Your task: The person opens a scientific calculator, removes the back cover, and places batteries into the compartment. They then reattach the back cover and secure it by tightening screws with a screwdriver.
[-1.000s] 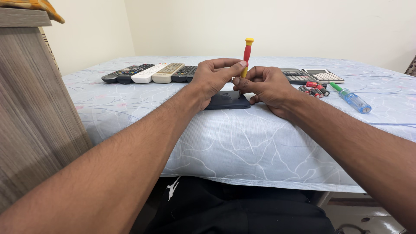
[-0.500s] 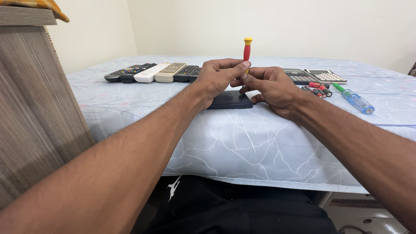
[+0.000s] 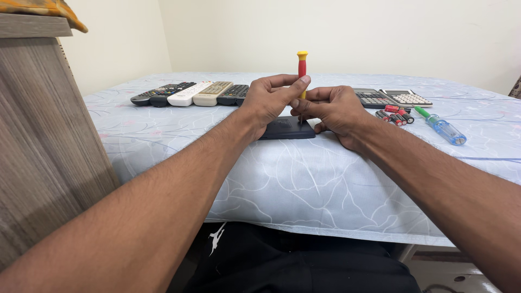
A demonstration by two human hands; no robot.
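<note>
A small screwdriver [image 3: 302,66] with a red shaft and yellow cap stands upright, its tip down on a dark flat device [image 3: 290,128] lying near the table's front edge. My left hand [image 3: 269,100] pinches the screwdriver with thumb and fingers. From the right side, my right hand [image 3: 332,108] also holds the screwdriver with its fingertips, and its heel rests by the device.
A row of several remote controls [image 3: 187,93] lies at the back left. Two calculators [image 3: 388,97], small red batteries [image 3: 394,115] and a blue-and-green screwdriver [image 3: 440,126] lie to the right. A wooden cabinet [image 3: 43,141] stands at the left. The table carries a pale blue cloth [image 3: 304,179].
The screwdriver has gone from slightly tilted to upright between my fingers. Both hands stay on it over the dark device.
</note>
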